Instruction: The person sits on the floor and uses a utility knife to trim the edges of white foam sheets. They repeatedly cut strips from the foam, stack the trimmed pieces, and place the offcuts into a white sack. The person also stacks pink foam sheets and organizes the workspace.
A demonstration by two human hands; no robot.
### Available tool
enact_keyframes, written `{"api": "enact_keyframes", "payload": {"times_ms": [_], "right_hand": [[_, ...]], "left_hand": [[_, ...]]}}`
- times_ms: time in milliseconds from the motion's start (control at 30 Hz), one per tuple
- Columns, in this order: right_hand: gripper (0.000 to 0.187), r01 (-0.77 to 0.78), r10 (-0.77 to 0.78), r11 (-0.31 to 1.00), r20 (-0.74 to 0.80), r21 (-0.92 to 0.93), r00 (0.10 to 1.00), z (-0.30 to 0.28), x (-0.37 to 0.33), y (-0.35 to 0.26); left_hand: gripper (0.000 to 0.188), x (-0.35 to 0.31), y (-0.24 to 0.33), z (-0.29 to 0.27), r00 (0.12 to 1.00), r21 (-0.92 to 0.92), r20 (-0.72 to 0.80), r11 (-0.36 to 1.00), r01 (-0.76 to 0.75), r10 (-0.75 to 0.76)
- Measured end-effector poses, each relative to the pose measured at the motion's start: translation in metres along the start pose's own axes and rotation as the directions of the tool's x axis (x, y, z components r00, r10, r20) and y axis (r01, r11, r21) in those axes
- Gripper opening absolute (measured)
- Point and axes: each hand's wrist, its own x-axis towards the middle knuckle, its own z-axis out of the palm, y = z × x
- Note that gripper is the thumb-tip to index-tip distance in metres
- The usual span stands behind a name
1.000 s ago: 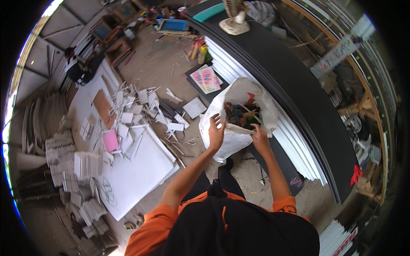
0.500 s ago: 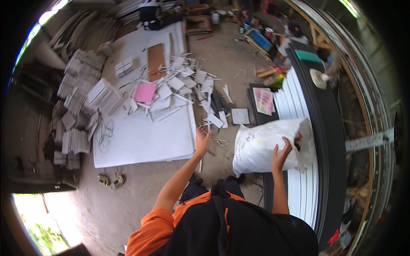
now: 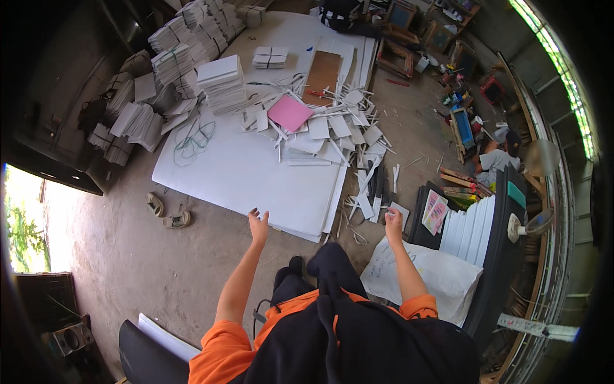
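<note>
I have the left hand (image 3: pixel 258 227) well left of the sack (image 3: pixel 441 275), near the white sheets' (image 3: pixel 236 176) edge: fingers parted, loosely curled, nothing held. Right hand (image 3: pixel 394 224) is just past the sack's far-left end, half curled; can't tell if it grips anything. Sack lies with white panels (image 3: pixel 465 232) just beyond it. Offcuts (image 3: pixel 340 126) sit farther, left of the sack.
</note>
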Motion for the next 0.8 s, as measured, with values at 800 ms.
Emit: {"api": "enact_keyframes", "payload": {"times_ms": [800], "right_hand": [[0.022, -0.391, 0.310, 0.885, 0.306, 0.253, 0.900, 0.263, 0.431, 0.033]], "left_hand": [[0.056, 0.341, 0.103, 0.199, 0.992, 0.118, 0.056, 0.987, 0.110, -0.117]]}}
